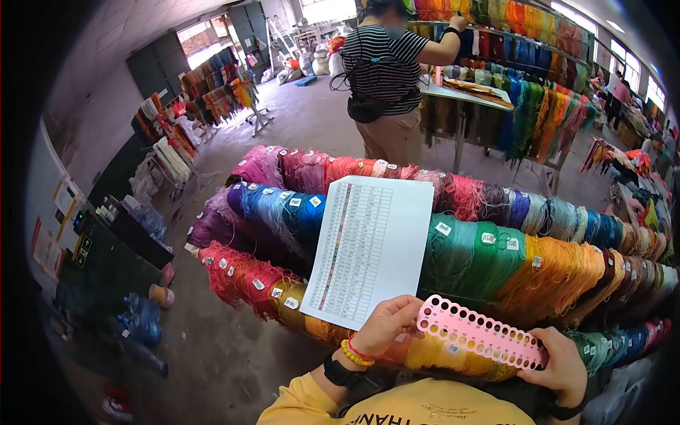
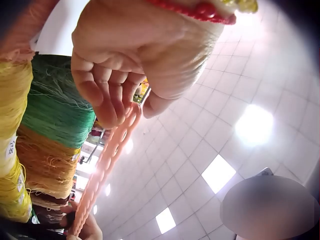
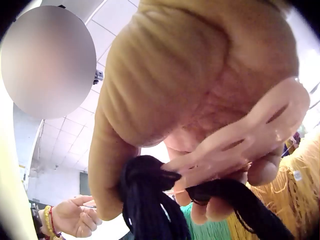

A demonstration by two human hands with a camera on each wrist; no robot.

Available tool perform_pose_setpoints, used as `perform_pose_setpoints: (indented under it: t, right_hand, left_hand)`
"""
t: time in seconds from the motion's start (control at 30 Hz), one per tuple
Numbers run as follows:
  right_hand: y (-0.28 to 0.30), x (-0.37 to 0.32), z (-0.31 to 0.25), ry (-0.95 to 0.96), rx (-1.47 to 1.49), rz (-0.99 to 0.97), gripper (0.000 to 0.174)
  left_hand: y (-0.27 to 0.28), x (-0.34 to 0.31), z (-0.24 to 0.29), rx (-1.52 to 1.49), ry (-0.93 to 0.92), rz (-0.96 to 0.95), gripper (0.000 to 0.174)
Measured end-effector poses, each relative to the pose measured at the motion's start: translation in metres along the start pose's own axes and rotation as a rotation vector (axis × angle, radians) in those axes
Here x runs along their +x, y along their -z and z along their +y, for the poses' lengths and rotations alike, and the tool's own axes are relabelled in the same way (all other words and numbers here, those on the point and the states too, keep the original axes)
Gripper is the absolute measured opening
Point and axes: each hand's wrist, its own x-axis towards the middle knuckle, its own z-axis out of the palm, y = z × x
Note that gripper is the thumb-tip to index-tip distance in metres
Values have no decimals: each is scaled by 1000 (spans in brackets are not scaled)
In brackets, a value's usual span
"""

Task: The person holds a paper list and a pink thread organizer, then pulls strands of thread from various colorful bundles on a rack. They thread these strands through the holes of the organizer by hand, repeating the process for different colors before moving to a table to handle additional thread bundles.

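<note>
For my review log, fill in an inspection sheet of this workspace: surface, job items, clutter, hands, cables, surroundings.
Surface: rows of yarn skeins, many bearing white labels.
Job items: pink card with holes; dark strands at its right-hand end; printed sheet lying on the yarn.
Clutter: large blue bottles on the floor.
Left hand: pinches one end of the card.
Right hand: holds the other end.
Cables: thin dark loops by the back of a person in a striped top; cannot tell whether cable.
Surroundings: that person stands at another yarn rack.
</note>
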Motion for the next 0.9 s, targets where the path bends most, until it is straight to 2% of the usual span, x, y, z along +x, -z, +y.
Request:
perform_pose_setpoints:
  t: [0.27,0.47,0.57,0.77,0.9]
  right_hand:
    - [-4,-7,-22,14,-181,89,58]
    - [10,-13,-34,59,-417,262,59]
    - [20,-19,-34,-9,-438,293,59]
    - [29,-10,-9,-11,-506,334,55]
    - [33,-2,4,17,-439,296,55]
  left_hand:
    - [4,2,-4,205,11,-14,23]
    - [-4,4,-8,220,-21,-91,22]
    - [-16,8,-8,204,-28,-131,22]
    - [-36,23,-12,221,-23,-153,20]
    - [-40,34,-16,160,-54,-78,20]
